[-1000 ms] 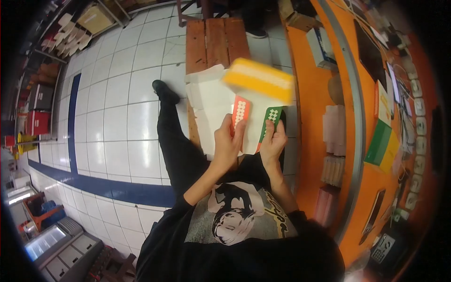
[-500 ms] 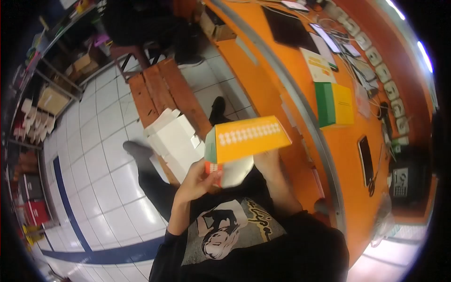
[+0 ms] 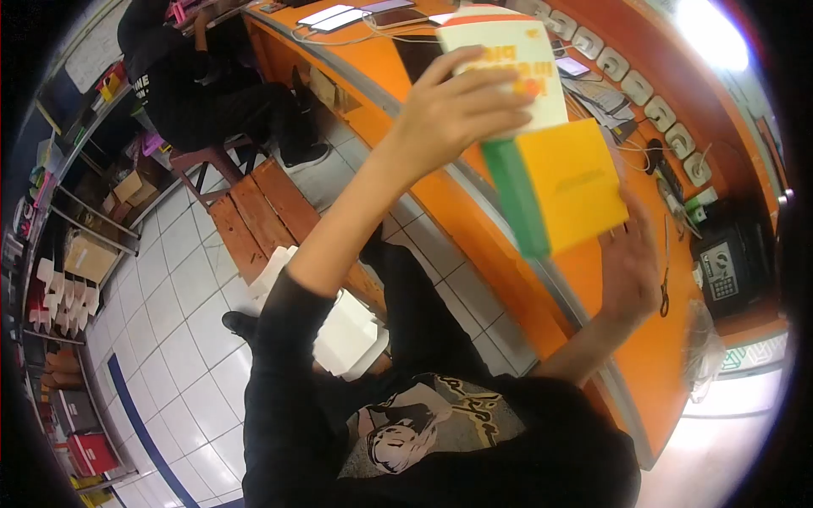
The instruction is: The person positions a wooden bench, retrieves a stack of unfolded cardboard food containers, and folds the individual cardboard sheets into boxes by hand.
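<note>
My left hand (image 3: 461,110) reaches up to the table with its fingers over a white printed card (image 3: 508,46) that has large orange upside-down lettering. The thumb is hidden, and a small orange-red spot shows by the fingertips. My right hand (image 3: 631,262) is at the right edge of a yellow and green box (image 3: 572,186), fingers curled partly behind it. That box overlaps the table's grey edge and touches or nearly touches the card. An open white carton (image 3: 349,334) lies by my lap on the wooden bench (image 3: 258,207).
The orange table (image 3: 483,224) carries phones (image 3: 332,17), cables, scissors (image 3: 665,296) and a black safe-like box (image 3: 720,271) near its right end. A person in black (image 3: 199,102) sits at the upper left. Shelves (image 3: 93,245) with boxes line the left side.
Both hands have risen from my lap to the table. The yellow box with the white row pattern is no longer in them. My view has turned, showing more of the seated person.
</note>
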Motion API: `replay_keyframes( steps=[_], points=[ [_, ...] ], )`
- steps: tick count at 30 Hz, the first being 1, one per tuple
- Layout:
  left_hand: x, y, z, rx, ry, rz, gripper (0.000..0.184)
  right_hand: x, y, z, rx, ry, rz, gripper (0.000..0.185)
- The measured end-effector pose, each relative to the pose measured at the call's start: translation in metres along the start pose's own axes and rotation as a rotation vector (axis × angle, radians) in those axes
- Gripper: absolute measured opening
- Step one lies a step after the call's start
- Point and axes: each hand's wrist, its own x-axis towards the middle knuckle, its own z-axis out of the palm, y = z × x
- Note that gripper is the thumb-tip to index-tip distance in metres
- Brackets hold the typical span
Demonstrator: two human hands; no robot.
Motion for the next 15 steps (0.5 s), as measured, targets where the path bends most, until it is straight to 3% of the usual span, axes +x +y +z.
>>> replay_keyframes(
  steps=[2,3,6,8,12,15],
  points=[
    [0.006,-0.009,0.034,-0.003,-0.077,0.025,0.027,0.015,0.014,0.003,-0.224,0.342,0.12,0.048],
    [0.001,-0.012,0.051,-0.006,-0.077,0.03,0.027,0.022,0.022,0.011,-0.224,0.347,0.117,0.048],
    [-0.031,-0.007,0.089,0.018,-0.228,-0.066,0.031,0.03,0.047,0.023,-0.769,0.485,0.163,0.04],
    [-0.049,0.002,0.097,-0.003,-0.445,-0.134,0.036,0.027,0.066,0.016,-1.214,0.427,0.065,0.035],
    [-0.045,0.013,0.103,-0.042,-0.461,-0.205,0.04,0.028,0.072,0.012,-1.256,0.469,0.041,0.035],
    [-0.048,0.016,0.104,-0.089,-0.458,-0.237,0.037,0.031,0.068,0.009,-1.324,0.519,0.148,0.038]
  ],
)
